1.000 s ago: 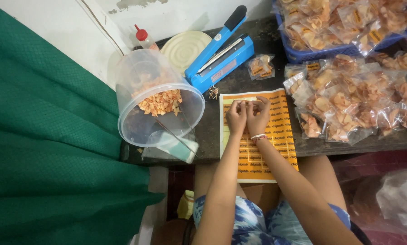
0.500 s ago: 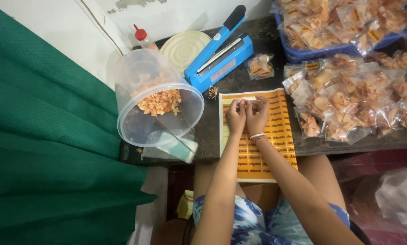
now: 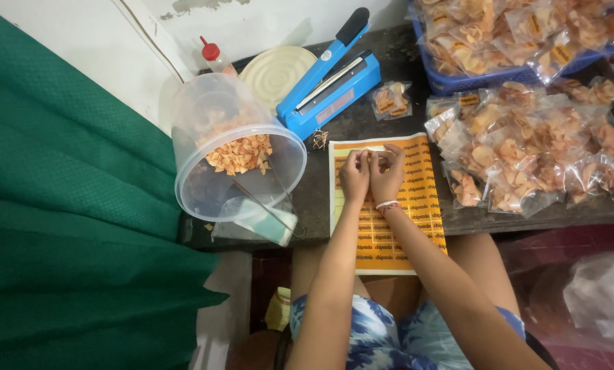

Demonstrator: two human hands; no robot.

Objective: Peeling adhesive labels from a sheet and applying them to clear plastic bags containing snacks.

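On the dark worktop, an orange sticker sheet is being pinched near its top edge by the left hand and right hand, fingertips closed together. Barely anything has shifted since a second ago, so peeling is seemingly being continued.

- My left hand and right hand rest side by side on the sticker sheet.
- The tub lies tipped to my left.
- The sealer sits behind the sheet.
- Filled bags lie to my right, with the crate behind them.
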